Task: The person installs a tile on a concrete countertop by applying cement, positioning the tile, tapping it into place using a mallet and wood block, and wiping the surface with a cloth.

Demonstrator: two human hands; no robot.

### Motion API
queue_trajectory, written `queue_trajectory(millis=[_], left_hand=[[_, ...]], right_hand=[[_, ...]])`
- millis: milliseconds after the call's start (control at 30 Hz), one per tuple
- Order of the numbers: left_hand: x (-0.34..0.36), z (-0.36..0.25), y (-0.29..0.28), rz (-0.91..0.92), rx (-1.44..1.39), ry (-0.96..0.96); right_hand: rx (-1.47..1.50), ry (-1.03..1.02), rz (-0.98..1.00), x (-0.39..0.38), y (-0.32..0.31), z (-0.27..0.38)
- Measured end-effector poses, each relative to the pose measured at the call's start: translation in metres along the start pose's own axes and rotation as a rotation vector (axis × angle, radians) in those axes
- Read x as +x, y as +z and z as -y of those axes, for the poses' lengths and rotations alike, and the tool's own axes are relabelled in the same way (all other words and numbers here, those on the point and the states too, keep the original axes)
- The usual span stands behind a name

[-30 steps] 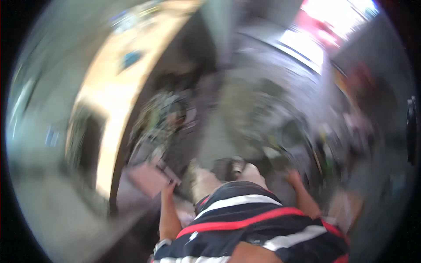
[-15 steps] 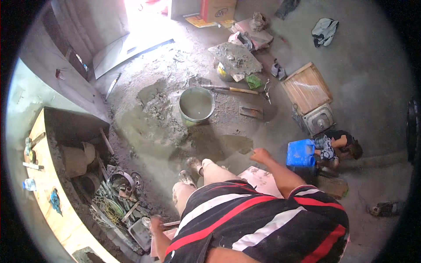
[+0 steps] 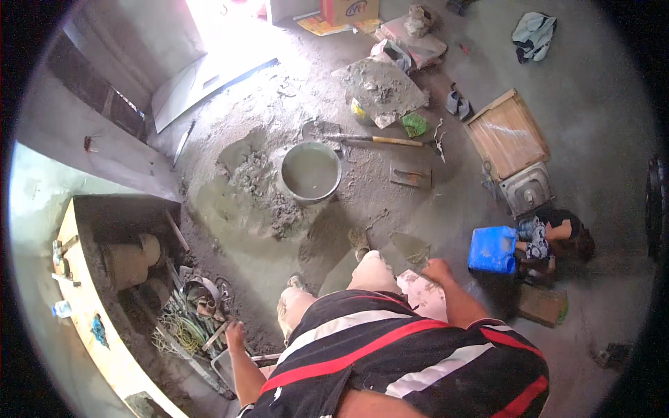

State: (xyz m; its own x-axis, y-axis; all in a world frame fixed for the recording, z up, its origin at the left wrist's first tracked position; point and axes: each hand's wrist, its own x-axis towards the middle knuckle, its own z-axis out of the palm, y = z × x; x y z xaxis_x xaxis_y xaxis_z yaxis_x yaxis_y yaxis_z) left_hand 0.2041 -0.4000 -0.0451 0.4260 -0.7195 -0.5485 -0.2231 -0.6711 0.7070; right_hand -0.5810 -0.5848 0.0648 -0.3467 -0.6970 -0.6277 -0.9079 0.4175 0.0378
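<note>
At the right, my right hand [image 3: 437, 270] is closed round the handle end of a trowel, whose flat grey blade [image 3: 409, 246] points up and left above the floor. My left hand [image 3: 235, 336] hangs at the lower left, beside a heap of scrap and sticks [image 3: 198, 313]; its fingers are too small to make out, and I see no tool in it. Ahead of my legs stands a round bucket [image 3: 311, 173] of murky grey water. To its left lies a mound of wet mortar [image 3: 254, 174]. A pinkish board or seat [image 3: 423, 296] shows under my right forearm.
Beyond the bucket lie a wooden-handled shovel [image 3: 397, 141], a float [image 3: 411, 175] and a mortar-covered board [image 3: 383, 90]. At right are a blue jerrycan [image 3: 493, 249], a steel sink [image 3: 526, 189] and a wrapped wooden panel [image 3: 509, 136]. A wooden-topped counter [image 3: 87, 306] runs along the left.
My right hand and the trowel have moved right and slightly down. My left hand has moved up and left, away from my side. One foot has stepped forward and right.
</note>
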Motion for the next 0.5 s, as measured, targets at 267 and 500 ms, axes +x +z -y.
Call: queue_trajectory(millis=[267, 500], left_hand=[[-0.120, -0.072, 0.162, 0.069, -0.174, -0.472], [-0.141, -0.126, 0.219, 0.021, -0.305, -0.598]], right_hand=[[0.095, -0.102, 0.040, 0.155, -0.105, -0.032], [0.096, -0.117, 0.053, 0.239, -0.153, -0.042]])
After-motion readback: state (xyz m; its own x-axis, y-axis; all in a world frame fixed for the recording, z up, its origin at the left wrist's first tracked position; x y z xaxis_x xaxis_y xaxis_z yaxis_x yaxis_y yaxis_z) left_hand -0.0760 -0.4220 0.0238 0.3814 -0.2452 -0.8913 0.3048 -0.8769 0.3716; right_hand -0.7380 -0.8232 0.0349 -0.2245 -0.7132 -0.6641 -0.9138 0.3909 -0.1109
